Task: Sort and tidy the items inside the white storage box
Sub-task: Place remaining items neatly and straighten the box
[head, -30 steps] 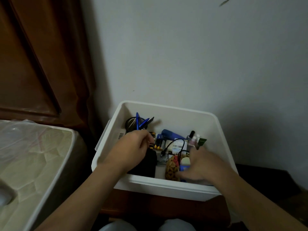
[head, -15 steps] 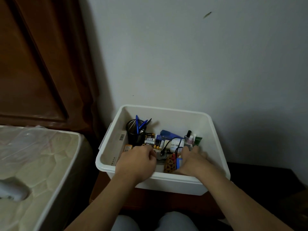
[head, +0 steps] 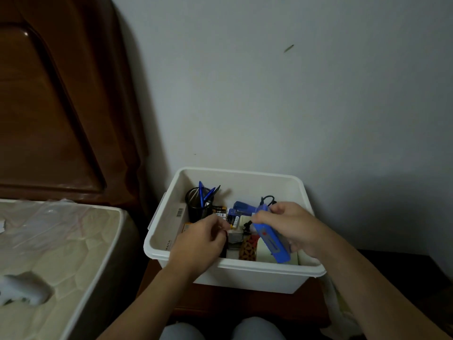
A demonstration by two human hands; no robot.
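The white storage box stands on a dark wooden stand against the wall. Inside, a black pen cup with blue pens sits at the back left, with batteries and a blue tool beside it. My right hand grips a long blue device, tilted and lifted over the box's right half, a black cable trailing behind it. My left hand is curled over the box's front left, fingers closed on something small and dark that I cannot make out. A patterned brown item lies between the hands.
A mattress under clear plastic lies to the left, with a white object on it. A brown wooden headboard rises behind it. The grey wall backs the box. My knees show at the bottom edge.
My right hand has lifted the blue device out from among the items and tilted it up. My left hand has shifted slightly toward the front left of the box.
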